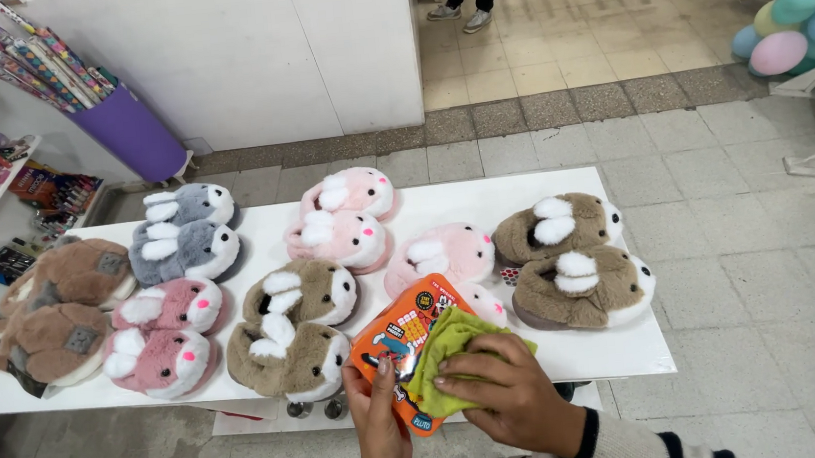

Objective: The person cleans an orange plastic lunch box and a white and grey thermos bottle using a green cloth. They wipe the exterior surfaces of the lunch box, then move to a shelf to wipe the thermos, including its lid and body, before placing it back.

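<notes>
While the white table (523, 199) is crowded with plush animal slippers (305, 297), an orange packaged toy (400, 343) is held over its near edge. The left hand (378, 428) is closed on the package's near corner. A green cloth (443, 349) is pressed onto it by the right hand (510, 387), fingers flat; the left half lies uncovered. Bare tabletop remains only far right.

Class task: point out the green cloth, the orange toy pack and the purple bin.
green cloth (447, 343), head view, bare folded middle.
orange toy pack (399, 330), head view, upper front.
purple bin (132, 133), head view, side wall.
</notes>
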